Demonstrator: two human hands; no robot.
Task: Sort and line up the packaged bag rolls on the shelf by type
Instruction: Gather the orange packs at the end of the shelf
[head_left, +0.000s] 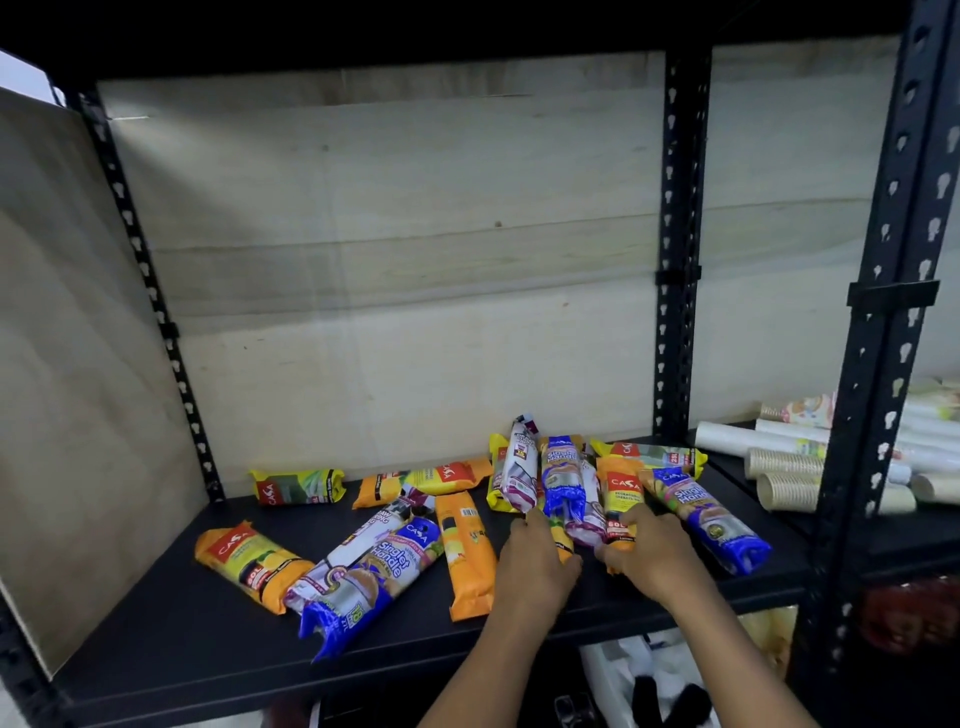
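Observation:
Packaged bag rolls lie scattered on a black shelf (156, 649). At the left are an orange roll (249, 564), a white-and-purple roll (358, 540), a blue Singlet Handle roll (363, 582) and another orange roll (465, 551). A yellow roll (298, 486) lies at the back. On the right, several rolls are piled together, among them a blue roll (563, 483) and a white-and-purple roll (519, 467). My left hand (535, 566) grips an orange roll (567, 552) low in this pile. My right hand (654, 556) grips the lower end of an orange Casa roll (621, 491).
Another blue roll (701, 514) lies right of my right hand. Black perforated posts (675, 260) stand at the back and the front right. Stacks of paper cups (784, 462) lie on the neighbouring shelf to the right. Plywood panels (389, 260) close the back and left side.

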